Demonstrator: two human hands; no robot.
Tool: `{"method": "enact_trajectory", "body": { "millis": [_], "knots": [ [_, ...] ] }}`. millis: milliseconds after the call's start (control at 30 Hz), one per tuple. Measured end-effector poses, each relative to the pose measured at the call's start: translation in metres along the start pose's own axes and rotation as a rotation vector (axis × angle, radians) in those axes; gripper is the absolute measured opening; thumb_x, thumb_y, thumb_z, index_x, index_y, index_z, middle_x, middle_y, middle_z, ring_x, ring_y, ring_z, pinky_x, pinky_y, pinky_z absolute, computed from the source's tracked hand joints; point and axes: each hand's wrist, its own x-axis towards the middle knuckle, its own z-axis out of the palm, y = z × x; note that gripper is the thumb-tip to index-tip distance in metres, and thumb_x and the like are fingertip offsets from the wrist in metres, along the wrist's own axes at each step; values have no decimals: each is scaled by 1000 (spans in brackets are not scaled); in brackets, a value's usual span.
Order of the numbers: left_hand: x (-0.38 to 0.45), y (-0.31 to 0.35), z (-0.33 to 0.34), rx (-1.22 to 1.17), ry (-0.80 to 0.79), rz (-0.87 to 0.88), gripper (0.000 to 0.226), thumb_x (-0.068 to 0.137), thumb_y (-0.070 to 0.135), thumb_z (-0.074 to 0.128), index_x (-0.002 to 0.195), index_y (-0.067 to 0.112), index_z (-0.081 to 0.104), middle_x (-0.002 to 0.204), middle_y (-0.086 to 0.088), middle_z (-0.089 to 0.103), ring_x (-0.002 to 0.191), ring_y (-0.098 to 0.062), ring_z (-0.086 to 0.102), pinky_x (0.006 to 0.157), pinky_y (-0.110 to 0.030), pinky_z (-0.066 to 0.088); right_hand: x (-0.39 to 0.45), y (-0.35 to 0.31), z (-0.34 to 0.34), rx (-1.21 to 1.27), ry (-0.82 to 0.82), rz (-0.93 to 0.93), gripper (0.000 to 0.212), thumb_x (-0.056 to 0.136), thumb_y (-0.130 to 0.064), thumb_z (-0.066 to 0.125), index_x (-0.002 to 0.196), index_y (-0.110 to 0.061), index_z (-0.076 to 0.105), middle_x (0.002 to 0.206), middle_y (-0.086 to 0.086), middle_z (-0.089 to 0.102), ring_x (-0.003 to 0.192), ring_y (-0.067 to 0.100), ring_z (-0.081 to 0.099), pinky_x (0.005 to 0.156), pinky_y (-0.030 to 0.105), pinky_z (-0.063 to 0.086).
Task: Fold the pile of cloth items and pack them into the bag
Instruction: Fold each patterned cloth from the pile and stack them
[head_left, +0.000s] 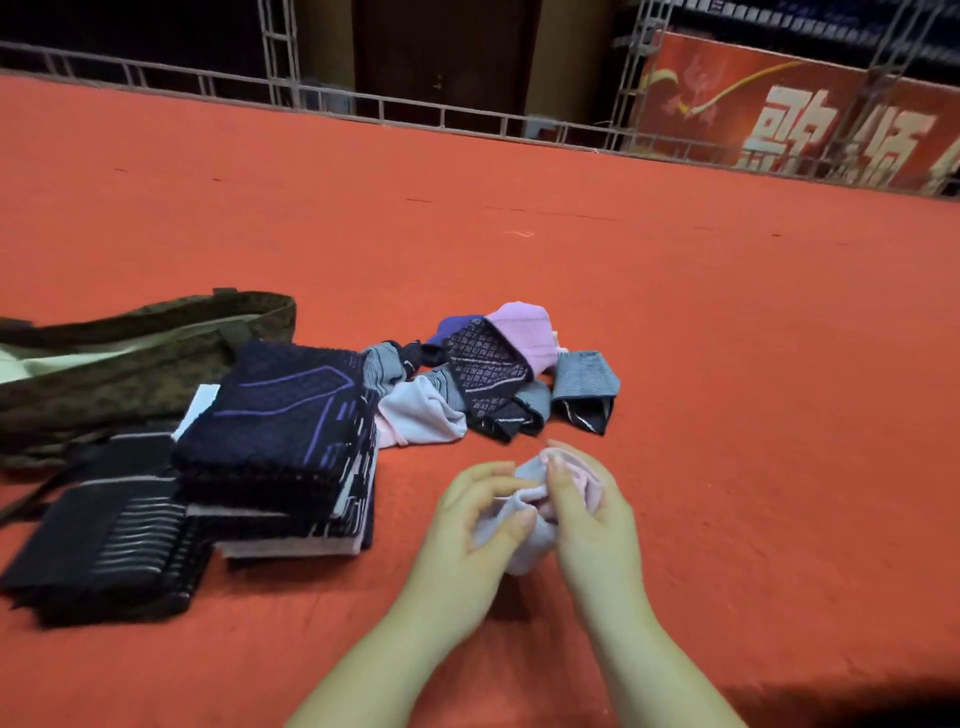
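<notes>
Head view: we see a broad surface covered in flat orange-red felt-like carpet (675, 322); we cannot tell whether it is a floor or a raised stage. Near its front edge, our left hand (467, 535) and right hand (592, 525) both curl their fingers round a small pale lilac cloth (524, 519), soft and bunched, pinching it between them just above the carpet. Beyond the hands lies the loose pile of unfolded cloths (493, 374): a pink ribbed piece, a dark one with a diamond grid, grey striped knits. Toward the left edge stand two stacks of folded squares, the taller stack (280, 431) topped by navy knit with purple lines, the lower stack (104, 545) black with pale stripes. Behind them, at the left edge, the olive patterned fabric bag (124, 358) lies slumped, mouth open, showing pale lining.
</notes>
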Motion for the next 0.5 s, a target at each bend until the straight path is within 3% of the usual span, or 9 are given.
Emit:
{"method": "enact_trajectory", "body": {
  "millis": [133,233,300,367,433,500],
  "knots": [
    [-17,8,6,49,3,-90,56,71,64,48,120,38,50,129,18,51,125,-2,43,108,-24,30,-28,-7,3,-12,67,-45,10,95,-17,53,94,-14,62,79,-8,65,71,6,62,64,12,49],
    [-28,17,5,190,15,-79,54,71,69,37,120,47,41,125,32,44,124,5,37,104,-7,21,-47,-12,6,29,112,-129,15,96,-14,53,95,-16,68,85,-12,71,84,0,67,71,8,46],
    [-36,22,4,207,41,-69,46,75,67,29,116,51,41,122,34,44,122,5,39,102,-5,21,-59,-14,6,43,112,-144,18,95,-15,53,92,-20,70,84,-14,73,83,-4,66,73,7,46],
    [-42,29,2,149,105,-59,39,84,60,31,111,46,54,116,26,58,116,3,50,101,-13,31,-67,-17,3,47,117,-133,19,95,-18,53,88,-24,69,82,-16,73,82,-3,67,73,10,48],
    [-48,38,-1,15,156,-79,26,97,40,40,96,38,66,98,23,69,100,6,59,90,-11,40,-71,-18,-1,33,137,-122,20,96,-20,52,85,-24,69,80,-14,73,79,-4,66,72,11,48],
    [-53,42,-4,-109,168,-139,34,102,22,39,90,28,70,91,21,72,93,3,64,84,-11,43,-74,-17,-5,12,162,-122,23,96,-23,51,83,-23,69,80,-11,73,80,-2,66,72,12,48]
  ]
}}
